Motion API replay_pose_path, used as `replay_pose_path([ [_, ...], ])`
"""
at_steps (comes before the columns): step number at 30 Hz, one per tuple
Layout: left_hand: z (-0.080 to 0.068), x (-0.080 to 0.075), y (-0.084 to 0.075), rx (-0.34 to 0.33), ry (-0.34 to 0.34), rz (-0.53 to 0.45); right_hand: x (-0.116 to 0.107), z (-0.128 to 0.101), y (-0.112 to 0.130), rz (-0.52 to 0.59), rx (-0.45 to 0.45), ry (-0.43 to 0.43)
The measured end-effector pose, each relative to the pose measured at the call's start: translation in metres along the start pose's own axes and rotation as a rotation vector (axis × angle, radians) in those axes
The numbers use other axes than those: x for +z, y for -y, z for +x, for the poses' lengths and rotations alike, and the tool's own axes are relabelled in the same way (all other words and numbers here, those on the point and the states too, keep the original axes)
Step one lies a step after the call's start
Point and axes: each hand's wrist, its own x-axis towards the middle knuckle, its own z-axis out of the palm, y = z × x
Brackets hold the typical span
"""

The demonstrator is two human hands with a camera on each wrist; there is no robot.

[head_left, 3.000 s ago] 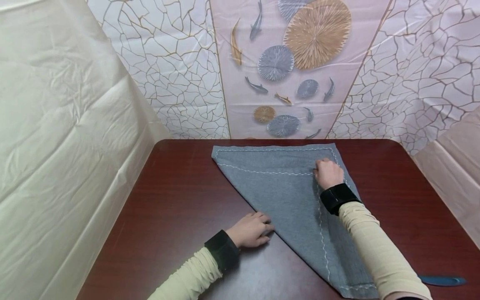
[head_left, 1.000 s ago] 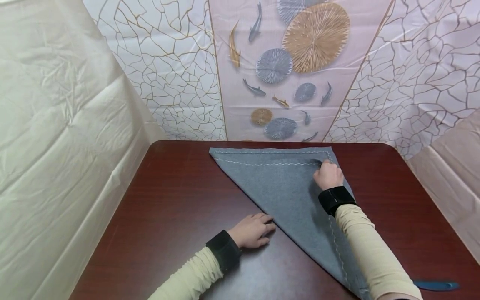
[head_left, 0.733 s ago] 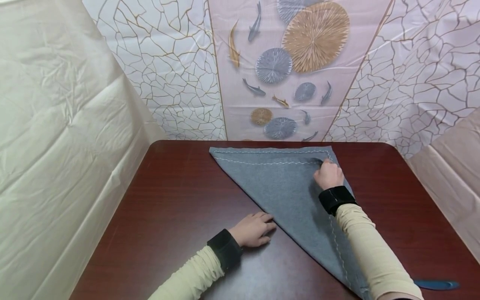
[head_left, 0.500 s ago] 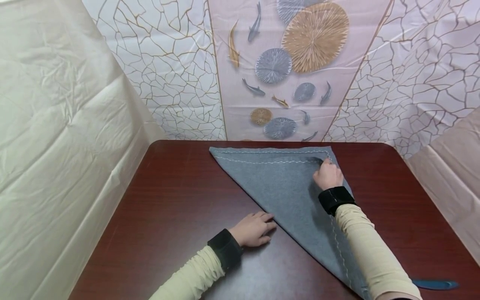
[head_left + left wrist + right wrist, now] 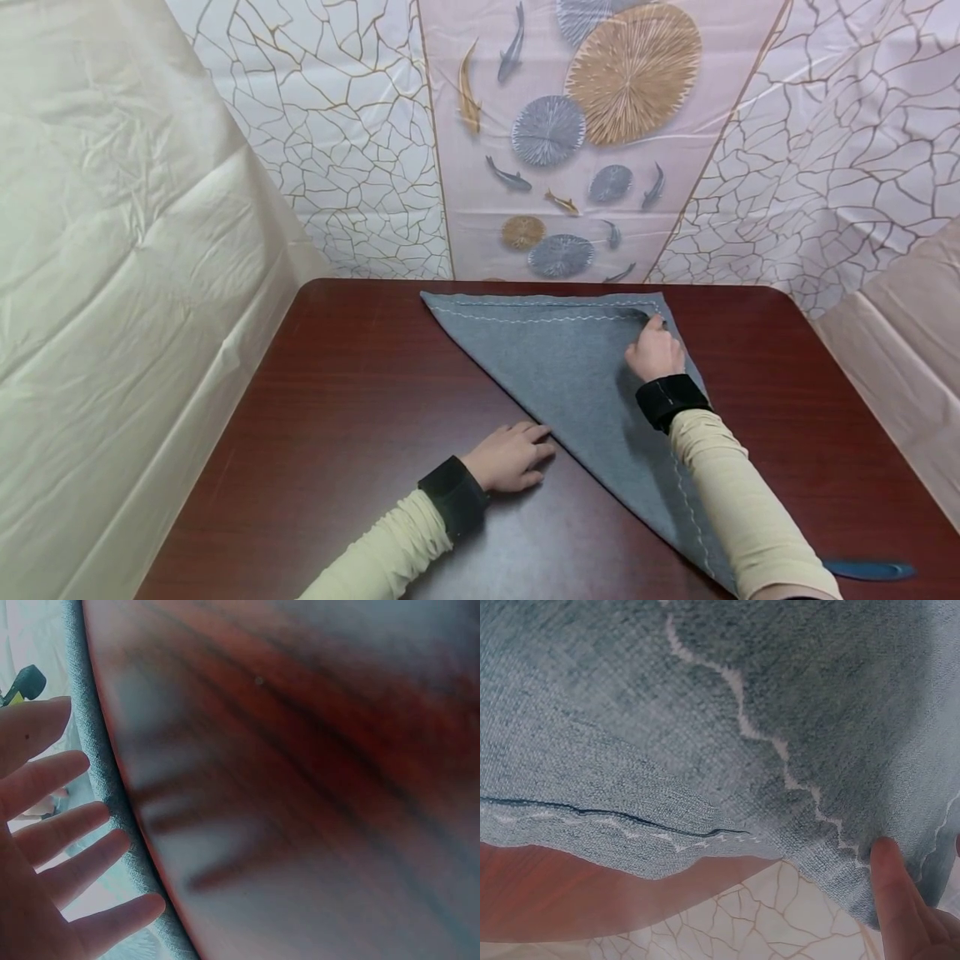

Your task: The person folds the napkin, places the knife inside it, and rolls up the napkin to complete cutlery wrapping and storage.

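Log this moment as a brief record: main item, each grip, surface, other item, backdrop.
Main item: grey-blue triangular fabric cloth with white zigzag stitching
Left grip: fingers spread, fingertips along the cloth's diagonal edge, contact unclear
Right grip: pinches the cloth near its far right corner
Surface: dark red-brown wood-grain table
Other item: slim blue object, partly behind the right sleeve, unidentified
Backdrop: white-and-pink sheet with printed fish

head view bright | glare on tabletop (image 5: 517,546) | shadow on cloth (image 5: 566,379) | left-wrist view hazy
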Motion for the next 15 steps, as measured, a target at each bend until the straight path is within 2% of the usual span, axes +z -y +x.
replay_pose_path([
  [7,0.0025,0.0023,0.0014,0.001,0.003,-0.003,0.0030,0.0028,-0.0024,-0.012,0.020,0.012],
  [15,0.0051,0.0031,0.0006,-0.011,0.028,-0.004,0.0057,0.0086,-0.0088,-0.014,-0.003,0.006],
])
